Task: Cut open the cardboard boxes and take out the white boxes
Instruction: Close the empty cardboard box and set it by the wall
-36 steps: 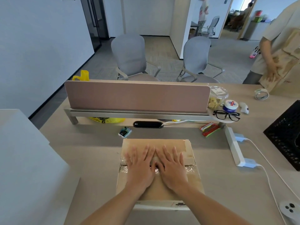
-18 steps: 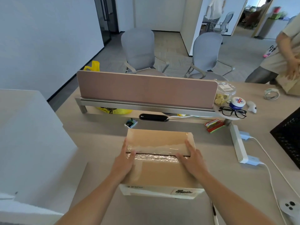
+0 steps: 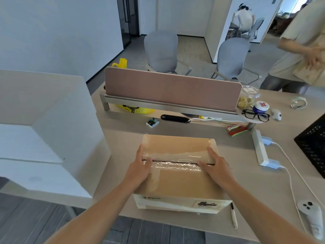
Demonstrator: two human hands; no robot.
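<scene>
A brown cardboard box (image 3: 177, 184) lies flat on the desk right in front of me. Clear tape runs across its top seam, and a dark slit shows along that seam. My left hand (image 3: 139, 169) rests on the box's left side with the fingers reaching over the far flap's edge. My right hand (image 3: 215, 167) lies on the right side the same way, thumb at the seam. The far flap (image 3: 177, 148) is tilted up slightly. No white box is visible.
A white pen-like tool (image 3: 233, 216) lies at the box's right front corner. A pink divider screen (image 3: 172, 88) stands behind. A power strip (image 3: 260, 149), white cable, controller (image 3: 310, 215) and black crate (image 3: 314, 144) sit to the right. A person stands at far right.
My hands moved from the middle of the box top out to its left and right sides. The seam has parted into a dark slit and the far flap has lifted slightly.
</scene>
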